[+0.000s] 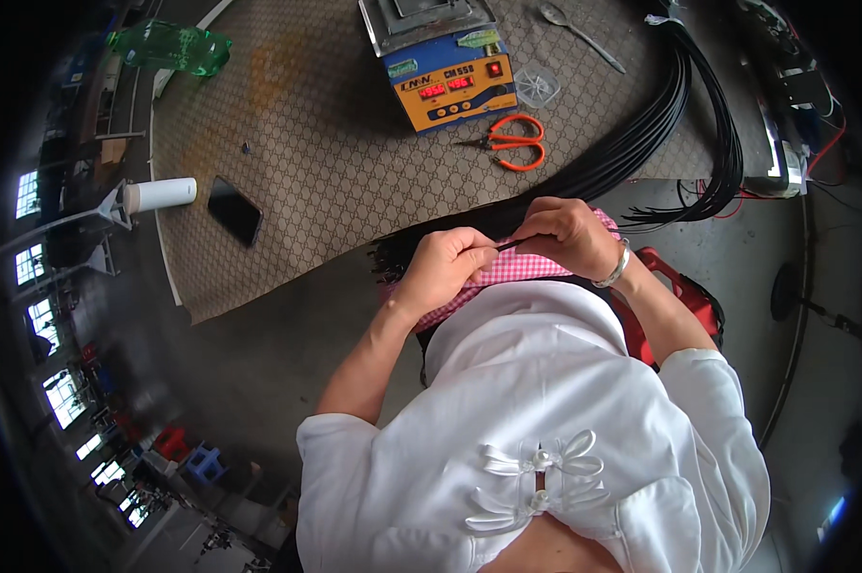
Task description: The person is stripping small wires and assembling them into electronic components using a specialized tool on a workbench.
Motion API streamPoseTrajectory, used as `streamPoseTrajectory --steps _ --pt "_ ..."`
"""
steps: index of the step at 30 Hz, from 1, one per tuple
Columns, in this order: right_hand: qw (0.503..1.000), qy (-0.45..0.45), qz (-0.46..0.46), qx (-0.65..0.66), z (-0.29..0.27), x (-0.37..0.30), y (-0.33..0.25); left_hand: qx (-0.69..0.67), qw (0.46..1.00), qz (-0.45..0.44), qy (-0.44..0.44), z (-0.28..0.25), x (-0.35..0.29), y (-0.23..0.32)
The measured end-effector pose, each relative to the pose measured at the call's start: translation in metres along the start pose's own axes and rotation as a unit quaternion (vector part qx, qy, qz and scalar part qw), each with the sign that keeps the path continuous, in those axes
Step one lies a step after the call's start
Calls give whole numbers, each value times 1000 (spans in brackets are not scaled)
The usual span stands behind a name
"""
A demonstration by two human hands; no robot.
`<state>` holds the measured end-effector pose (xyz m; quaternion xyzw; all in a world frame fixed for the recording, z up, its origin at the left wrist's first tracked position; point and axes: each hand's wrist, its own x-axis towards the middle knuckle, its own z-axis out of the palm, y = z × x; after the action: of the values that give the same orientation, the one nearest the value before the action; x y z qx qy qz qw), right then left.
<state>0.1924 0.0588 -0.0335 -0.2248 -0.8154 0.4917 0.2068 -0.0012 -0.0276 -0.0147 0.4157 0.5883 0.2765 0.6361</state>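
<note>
My left hand and my right hand meet above my lap at the table's near edge. Stretched between their pinched fingertips is a thin black cable; its ends are mostly hidden by the fingers. A thick bundle of black cables curves across the right of the table, its near ends lying just beyond my hands. Under the hands, a pink checked cloth covers my lap. Orange-handled scissors rest on the table beyond my right hand.
A blue and orange heating box with a lit red display stands at the back. Near it lie a clear plastic dish and a spoon. A phone, a white bottle and a green bottle sit at left.
</note>
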Motion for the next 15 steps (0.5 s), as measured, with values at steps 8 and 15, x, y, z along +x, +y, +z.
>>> streamPoseTrajectory --steps 8,15 --pt "997 54 -7 -53 -4 8 -9 43 977 100 184 10 10 1" --pt "927 56 237 286 -13 7 0 -315 939 49 129 7 17 0"
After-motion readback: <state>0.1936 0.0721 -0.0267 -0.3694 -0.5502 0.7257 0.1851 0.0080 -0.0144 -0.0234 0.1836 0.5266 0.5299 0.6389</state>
